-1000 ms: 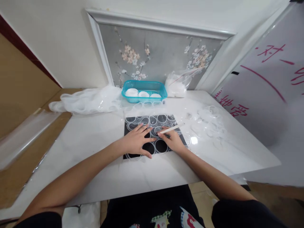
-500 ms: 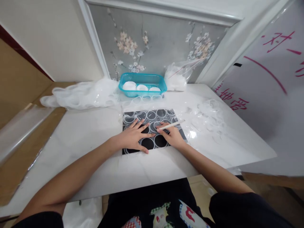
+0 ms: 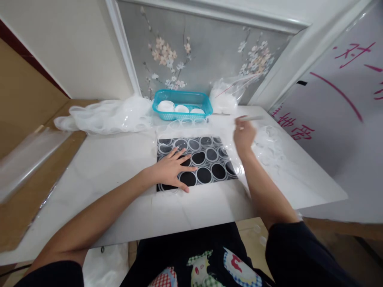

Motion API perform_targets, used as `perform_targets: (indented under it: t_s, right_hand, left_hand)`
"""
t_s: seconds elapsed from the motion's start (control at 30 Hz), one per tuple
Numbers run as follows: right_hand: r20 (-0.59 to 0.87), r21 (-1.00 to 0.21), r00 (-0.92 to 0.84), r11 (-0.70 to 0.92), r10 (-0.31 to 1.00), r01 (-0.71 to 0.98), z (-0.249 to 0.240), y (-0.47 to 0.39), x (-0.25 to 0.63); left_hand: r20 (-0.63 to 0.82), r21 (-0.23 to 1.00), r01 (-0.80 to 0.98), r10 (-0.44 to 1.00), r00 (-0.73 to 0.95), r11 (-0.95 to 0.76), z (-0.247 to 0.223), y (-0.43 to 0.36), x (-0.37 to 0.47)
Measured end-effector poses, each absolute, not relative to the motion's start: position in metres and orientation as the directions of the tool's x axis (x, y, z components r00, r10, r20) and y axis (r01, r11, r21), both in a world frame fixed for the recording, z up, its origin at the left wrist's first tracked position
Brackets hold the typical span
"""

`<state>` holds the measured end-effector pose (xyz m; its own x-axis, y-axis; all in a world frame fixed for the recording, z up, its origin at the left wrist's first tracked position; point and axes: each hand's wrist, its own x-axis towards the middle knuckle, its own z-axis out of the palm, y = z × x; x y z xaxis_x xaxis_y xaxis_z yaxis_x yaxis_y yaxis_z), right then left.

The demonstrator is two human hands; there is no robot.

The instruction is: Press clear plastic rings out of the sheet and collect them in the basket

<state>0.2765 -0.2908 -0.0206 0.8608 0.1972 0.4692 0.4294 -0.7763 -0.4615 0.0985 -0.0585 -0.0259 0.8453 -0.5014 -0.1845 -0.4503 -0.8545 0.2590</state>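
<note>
My left hand (image 3: 173, 169) lies flat with fingers spread on the left part of a translucent sheet with rows of rings (image 3: 209, 186), which rests over a black backing. Several circles in the sheet look plain black, while others have a greyish film across them. Raised off the table, to the right of and beyond the sheet, is my right hand (image 3: 244, 135), blurred by motion. Its fingers are closed around a thin white pen-like stick (image 3: 253, 118) pointing right. Whether it also pinches a piece of film, I cannot tell.
A blue plastic basket (image 3: 183, 115) with white round stacks stands at the back, beside a clear bag of white pieces (image 3: 224, 97). Left lies a heap of translucent ring-cut sheets (image 3: 110, 115). Loose clear discs (image 3: 271, 149) spread right, before a whiteboard (image 3: 335, 159).
My right hand has lifted from the sheet and swung right and away with the stick. The circle it was touching now looks black. My left hand stays in place.
</note>
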Motion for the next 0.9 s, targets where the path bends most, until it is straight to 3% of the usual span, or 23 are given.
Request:
perform_targets:
  t_s: [0.03,0.07,0.13,0.2,0.3,0.43,0.53,0.6,0.73,0.9]
  right_hand:
    - [0.542,-0.526,0.840,-0.782,-0.007,0.333,-0.013,-0.304,0.292]
    - [0.569,-0.561,0.813,-0.782,-0.127,0.271,-0.008,-0.319,0.303]
    - [0.531,-0.553,0.820,-0.821,-0.215,0.143,-0.007,-0.353,0.315]
    - [0.459,-0.506,0.862,-0.861,-0.218,0.052,-0.016,-0.381,0.312]
    - [0.428,-0.505,0.899,-0.849,-0.090,0.155,-0.036,-0.395,0.291]
    - [0.308,-0.688,0.920,-0.612,0.242,0.391,-0.053,-0.369,0.241]
    - [0.242,-0.764,0.791,-0.393,0.562,0.513,-0.054,-0.342,0.201]
    - [0.238,-0.778,0.681,-0.284,0.692,0.561,-0.051,-0.328,0.182]
    - [0.269,-0.772,0.545,-0.161,0.794,0.615,-0.050,-0.312,0.169]
    - [0.245,-0.798,0.592,-0.187,0.768,0.573,-0.061,-0.304,0.168]
  left_hand:
    - [-0.183,0.263,-0.458,-0.510,0.840,-0.849,-0.025,-0.056,0.098]
    - [-0.186,0.271,-0.462,-0.517,0.836,-0.844,-0.024,-0.053,0.098]
    - [-0.192,0.285,-0.447,-0.508,0.840,-0.848,-0.019,-0.044,0.099]
    - [-0.184,0.272,-0.401,-0.456,0.871,-0.875,-0.012,-0.033,0.101]
    - [-0.126,0.226,-0.344,-0.377,0.917,-0.911,-0.003,-0.020,0.105]
    - [-0.074,0.226,-0.395,-0.420,0.905,-0.891,-0.006,-0.019,0.107]
    - [-0.059,0.265,-0.434,-0.464,0.884,-0.861,-0.016,-0.027,0.107]
    - [-0.052,0.291,-0.440,-0.473,0.880,-0.850,-0.022,-0.034,0.108]
    - [-0.041,0.308,-0.433,-0.466,0.884,-0.847,-0.030,-0.043,0.111]
    - [-0.031,0.331,-0.426,-0.461,0.887,-0.842,-0.037,-0.045,0.112]
